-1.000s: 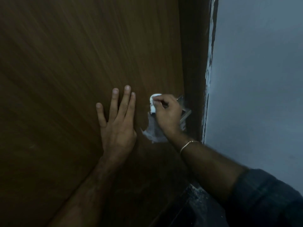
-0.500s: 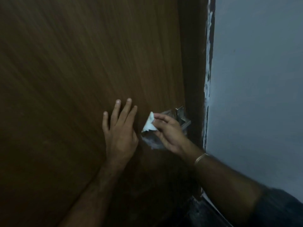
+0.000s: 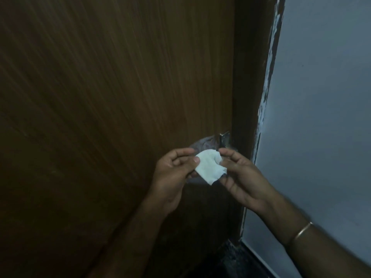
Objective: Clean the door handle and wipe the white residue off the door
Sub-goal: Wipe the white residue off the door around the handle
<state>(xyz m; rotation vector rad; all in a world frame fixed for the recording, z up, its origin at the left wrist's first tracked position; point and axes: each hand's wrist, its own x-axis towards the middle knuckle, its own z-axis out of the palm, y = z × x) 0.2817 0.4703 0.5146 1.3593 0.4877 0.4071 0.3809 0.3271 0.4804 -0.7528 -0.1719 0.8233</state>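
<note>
A dark brown wooden door [image 3: 112, 101] fills the left and middle of the head view. Its metal handle [image 3: 223, 139] shows near the door's right edge, with a greyish white smear [image 3: 202, 144] on the wood just left of it. In front of the smear I hold a small white wipe [image 3: 208, 166] between both hands. My left hand [image 3: 174, 173] pinches its left edge with thumb and fingers. My right hand [image 3: 241, 177] pinches its right side. Neither hand touches the door. The lower part of the smear is hidden behind the wipe and hands.
The dark door frame [image 3: 249, 81] runs down right of the handle, with flaking white paint along its edge [image 3: 267, 83]. A pale grey wall [image 3: 321, 117] fills the right side. Dark floor [image 3: 232, 261] shows at the bottom.
My left hand has come off the door and taken hold of the wipe. My right hand has drawn the wipe away from the handle, and both hands now hold it in front of the door.
</note>
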